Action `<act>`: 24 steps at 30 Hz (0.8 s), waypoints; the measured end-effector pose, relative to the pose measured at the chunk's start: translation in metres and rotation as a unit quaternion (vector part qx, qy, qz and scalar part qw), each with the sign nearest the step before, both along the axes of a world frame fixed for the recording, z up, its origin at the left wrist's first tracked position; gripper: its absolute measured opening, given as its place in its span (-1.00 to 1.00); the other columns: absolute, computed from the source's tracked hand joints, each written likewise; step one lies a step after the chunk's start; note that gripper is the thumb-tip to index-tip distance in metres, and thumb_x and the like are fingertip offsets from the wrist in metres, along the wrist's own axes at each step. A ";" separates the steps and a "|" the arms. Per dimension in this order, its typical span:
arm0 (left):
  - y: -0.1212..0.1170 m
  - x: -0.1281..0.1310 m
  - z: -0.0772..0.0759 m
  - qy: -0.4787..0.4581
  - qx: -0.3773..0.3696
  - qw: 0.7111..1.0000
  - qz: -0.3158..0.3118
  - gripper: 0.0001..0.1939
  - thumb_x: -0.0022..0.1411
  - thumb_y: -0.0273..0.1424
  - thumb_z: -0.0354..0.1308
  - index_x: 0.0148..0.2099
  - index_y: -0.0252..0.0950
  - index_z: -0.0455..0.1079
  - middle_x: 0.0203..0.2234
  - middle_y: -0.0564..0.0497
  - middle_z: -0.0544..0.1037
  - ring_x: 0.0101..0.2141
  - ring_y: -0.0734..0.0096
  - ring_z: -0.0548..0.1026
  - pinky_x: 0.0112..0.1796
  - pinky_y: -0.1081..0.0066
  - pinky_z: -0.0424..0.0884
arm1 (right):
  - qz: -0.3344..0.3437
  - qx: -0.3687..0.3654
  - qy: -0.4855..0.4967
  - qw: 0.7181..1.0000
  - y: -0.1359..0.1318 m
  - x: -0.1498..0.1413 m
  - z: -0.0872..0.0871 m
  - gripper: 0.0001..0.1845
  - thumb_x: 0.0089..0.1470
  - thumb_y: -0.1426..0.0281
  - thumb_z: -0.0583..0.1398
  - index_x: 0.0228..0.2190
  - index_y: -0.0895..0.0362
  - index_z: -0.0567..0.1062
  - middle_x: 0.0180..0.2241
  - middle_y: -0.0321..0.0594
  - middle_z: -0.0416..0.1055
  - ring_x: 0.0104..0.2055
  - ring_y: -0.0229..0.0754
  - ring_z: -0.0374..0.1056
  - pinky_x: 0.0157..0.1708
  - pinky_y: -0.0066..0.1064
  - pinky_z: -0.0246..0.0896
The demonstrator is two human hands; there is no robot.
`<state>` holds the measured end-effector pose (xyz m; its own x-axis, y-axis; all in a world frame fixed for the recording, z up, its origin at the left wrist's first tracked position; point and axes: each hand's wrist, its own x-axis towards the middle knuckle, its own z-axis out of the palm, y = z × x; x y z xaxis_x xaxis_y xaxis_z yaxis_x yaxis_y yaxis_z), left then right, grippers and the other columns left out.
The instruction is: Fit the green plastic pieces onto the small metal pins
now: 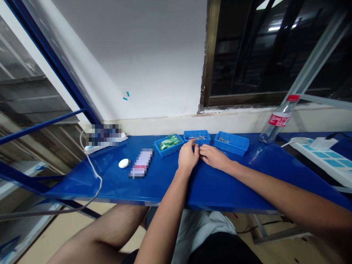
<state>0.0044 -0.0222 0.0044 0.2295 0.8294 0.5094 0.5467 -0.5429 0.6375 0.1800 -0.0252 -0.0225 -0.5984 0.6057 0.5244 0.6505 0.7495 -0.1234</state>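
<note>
My left hand [188, 155] is over the blue table [162, 183], just in front of the middle blue bin [206, 142]. Its fingers are curled, with the forefinger by the bin's front edge. My right hand [213, 156] meets it from the right, fingers bent together and tips close to the left thumb. Whatever the fingertips pinch is hidden or too small to name. Thin metal pieces [198, 138] lie in the middle bin. Green plastic packets [169, 142] fill the left blue bin [168, 151]. In the right blue bin [237, 145] are small metal parts [223, 140].
A phone-like flat object [142, 163], blurred out, and a white oval object [123, 163] lie at the left. A white cable [96, 172] crosses the table edge. A red-capped bottle [277, 119] and a power strip [327, 157] stand at the right.
</note>
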 end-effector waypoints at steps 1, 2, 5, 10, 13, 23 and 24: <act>0.000 0.000 0.000 0.000 0.000 1.000 0.000 -0.69 0.43 -0.43 0.11 0.17 -0.26 0.47 -0.10 -0.09 0.69 -0.01 0.14 0.61 0.10 0.19 0.46 | -0.005 0.002 -0.005 1.000 0.000 0.000 0.000 -0.77 0.20 0.63 0.16 -0.35 0.10 0.55 -0.29 -0.12 0.51 -0.16 -0.02 0.39 -0.09 -0.17 0.41; 0.000 0.000 0.000 0.000 0.000 1.000 0.000 -0.69 0.43 -0.43 0.11 0.17 -0.25 0.47 -0.10 -0.09 0.69 -0.01 0.14 0.61 0.10 0.19 0.46 | -0.011 0.004 -0.011 1.000 -0.001 0.000 0.001 -0.77 0.20 0.62 0.16 -0.36 0.10 0.54 -0.31 -0.12 0.51 -0.17 -0.03 0.39 -0.11 -0.19 0.41; 0.000 -0.001 0.001 0.000 -0.003 1.000 0.001 -0.69 0.43 -0.43 0.12 0.17 -0.25 0.47 -0.11 -0.09 0.69 -0.01 0.14 0.61 0.10 0.19 0.47 | -0.031 0.001 -0.011 0.999 -0.004 0.002 0.005 -0.78 0.22 0.60 0.15 -0.36 0.09 0.53 -0.33 -0.13 0.50 -0.20 -0.03 0.40 -0.13 -0.20 0.40; 0.000 -0.001 0.000 -0.005 0.003 1.000 0.000 -0.71 0.43 -0.42 0.12 0.15 -0.24 0.48 -0.07 -0.11 0.69 -0.02 0.15 0.62 0.08 0.19 0.49 | -0.069 -0.018 0.129 0.989 -0.006 0.009 0.013 -0.77 0.25 0.52 0.14 -0.15 0.07 0.56 -0.19 -0.12 0.54 -0.13 -0.01 0.47 -0.08 -0.16 0.43; -0.001 -0.001 0.001 -0.001 -0.009 1.000 -0.006 -0.73 0.44 -0.40 0.12 0.12 -0.23 0.51 -0.06 -0.12 0.69 -0.03 0.13 0.64 0.06 0.20 0.52 | -0.091 -0.038 0.228 0.969 -0.008 0.012 0.014 -0.75 0.24 0.45 0.17 -0.08 0.06 0.57 -0.20 -0.14 0.55 -0.22 -0.06 0.50 -0.14 -0.18 0.48; -0.006 0.001 0.007 -0.042 -0.035 0.995 -0.087 -0.70 0.39 -0.51 0.14 0.12 -0.19 0.47 -0.08 -0.04 0.71 -0.08 0.26 0.67 -0.04 0.34 0.56 | -0.074 -0.146 0.351 0.922 -0.006 0.012 0.004 -0.57 0.19 0.31 0.28 0.10 0.04 0.54 -0.07 -0.11 0.62 -0.16 -0.07 0.58 -0.03 -0.11 0.56; -0.007 0.000 0.007 -0.040 -0.030 0.996 -0.074 -0.73 0.40 -0.48 0.14 0.10 -0.19 0.48 -0.10 -0.04 0.71 -0.10 0.25 0.68 -0.05 0.33 0.56 | -0.080 -0.154 0.370 0.913 -0.006 0.012 0.004 -0.59 0.18 0.28 0.30 0.06 0.05 0.55 -0.09 -0.10 0.63 -0.17 -0.06 0.59 -0.04 -0.10 0.57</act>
<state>0.0046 -0.0289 0.0116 0.3126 0.8192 0.4808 0.4102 -0.5729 0.7096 0.1924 -0.0312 -0.0182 -0.0418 0.8414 0.5389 0.4017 0.5080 -0.7620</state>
